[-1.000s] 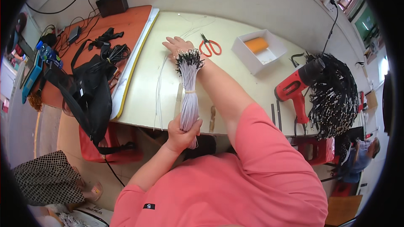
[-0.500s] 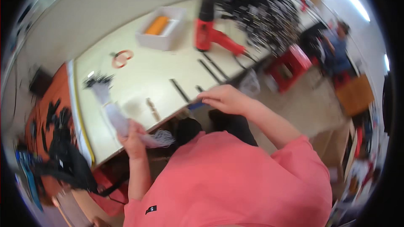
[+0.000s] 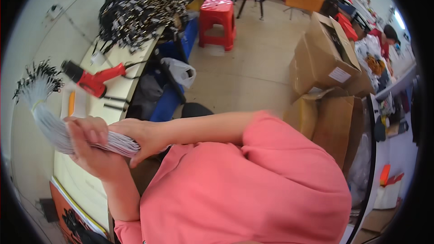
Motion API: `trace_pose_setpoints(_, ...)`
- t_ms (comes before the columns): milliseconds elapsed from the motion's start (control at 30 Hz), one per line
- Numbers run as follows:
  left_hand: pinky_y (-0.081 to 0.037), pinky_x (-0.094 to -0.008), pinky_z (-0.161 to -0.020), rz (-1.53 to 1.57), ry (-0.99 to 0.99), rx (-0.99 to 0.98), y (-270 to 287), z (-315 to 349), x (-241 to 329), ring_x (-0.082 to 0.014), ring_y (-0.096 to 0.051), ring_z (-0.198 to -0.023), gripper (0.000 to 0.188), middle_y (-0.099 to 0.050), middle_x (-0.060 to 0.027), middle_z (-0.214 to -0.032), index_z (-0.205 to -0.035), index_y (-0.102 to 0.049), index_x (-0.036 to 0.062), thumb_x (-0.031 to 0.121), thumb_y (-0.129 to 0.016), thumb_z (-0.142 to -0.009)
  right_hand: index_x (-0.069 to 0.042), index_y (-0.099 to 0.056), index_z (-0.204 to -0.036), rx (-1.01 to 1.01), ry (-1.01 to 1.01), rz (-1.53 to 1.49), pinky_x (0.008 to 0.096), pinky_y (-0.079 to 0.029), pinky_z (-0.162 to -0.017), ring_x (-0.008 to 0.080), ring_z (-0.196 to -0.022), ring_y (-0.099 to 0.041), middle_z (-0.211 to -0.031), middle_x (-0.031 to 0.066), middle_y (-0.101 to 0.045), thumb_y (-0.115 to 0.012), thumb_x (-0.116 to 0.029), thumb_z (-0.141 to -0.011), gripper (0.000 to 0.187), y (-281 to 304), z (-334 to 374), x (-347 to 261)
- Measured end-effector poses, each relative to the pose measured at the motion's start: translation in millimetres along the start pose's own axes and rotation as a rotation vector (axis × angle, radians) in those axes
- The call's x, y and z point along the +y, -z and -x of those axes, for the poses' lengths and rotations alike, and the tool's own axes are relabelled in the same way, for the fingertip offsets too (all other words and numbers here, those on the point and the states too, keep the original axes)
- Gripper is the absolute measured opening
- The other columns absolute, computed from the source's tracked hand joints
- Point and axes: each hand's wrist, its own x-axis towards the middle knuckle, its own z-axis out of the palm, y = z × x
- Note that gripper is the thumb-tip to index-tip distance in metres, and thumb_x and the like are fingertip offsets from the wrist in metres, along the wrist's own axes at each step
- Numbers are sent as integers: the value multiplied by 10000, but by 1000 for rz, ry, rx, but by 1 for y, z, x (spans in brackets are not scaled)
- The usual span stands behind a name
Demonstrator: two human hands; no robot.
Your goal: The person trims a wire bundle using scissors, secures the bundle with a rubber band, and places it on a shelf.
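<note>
I hold a bundle of thin white wires [image 3: 49,119] with black tips [image 3: 38,74] in both hands, raised above the cream table [image 3: 81,185]. My left hand [image 3: 90,151] wraps around the bundle's lower part from below. My right hand [image 3: 140,138] grips the loose wire ends beside it, its forearm crossing in from the right. The black-tipped end fans out to the upper left.
A red heat gun [image 3: 92,80] lies on the table, with a big heap of black-tipped wires [image 3: 140,9] behind it. On the floor stand a red stool [image 3: 217,16] and cardboard boxes [image 3: 325,58]; a white plastic bag [image 3: 181,72] hangs at the table edge. Another person [image 3: 384,36] sits far right.
My head has swung to the right, so the table now lies at the left. The bundle has come up off the table and my right hand has closed on its lower end.
</note>
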Motion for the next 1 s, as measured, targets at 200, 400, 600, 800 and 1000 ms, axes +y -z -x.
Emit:
trace_pose_setpoints(200, -314, -245, -608, 206, 114, -66, -47, -35, -42, -89, -331, -596, 168, -362, 10, -670, -886, -451, 32, 189, -493, -928, -10, -484, -1044, 123, -319, -144, 365, -455, -707, 291, -780, -585, -835, 155, -596, -645, -161, -708, 402, 75, 42, -16)
trace_pose_setpoints(400, -390, -295, -772, 364, 499, -78, -97, -32, -92, -146, -423, -723, 133, -427, -34, -776, -930, -447, 35, 120, -541, -890, -14, -524, -992, 245, -503, 13, 368, -459, -676, 296, -734, -592, -792, 156, -609, -603, -134, -718, 310, 129, 109, -36)
trace_pose_setpoints(600, -402, -310, -767, 624, 792, -306, -121, -27, -149, -147, -411, -718, 48, -414, -28, -762, -933, -449, 13, 51, -464, -909, -6, -471, -1198, 304, -737, -162, 306, -453, -791, 194, -915, -579, -1000, 145, -605, -674, -170, -688, 573, 159, 171, -53)
trace_pose_setpoints(800, -403, -296, -699, 706, 1130, -266, -173, -10, -178, -132, -419, -653, 52, -423, -9, -714, -864, -465, 39, 70, -481, -902, -10, -431, -1195, 447, -591, -461, 311, -483, -793, 177, -886, -596, -969, 106, -605, -699, -135, -702, 575, 162, 216, -66)
trace_pose_setpoints(1000, -425, -311, -737, 706, 1317, -407, -201, -7, -220, -153, -459, -679, 65, -453, -27, -714, -867, -469, 19, 74, -493, -891, 20, -468, -1093, 553, -612, -743, 293, -503, -599, 153, -564, -577, -737, 96, -577, -689, -93, -737, 434, 169, 240, -102)
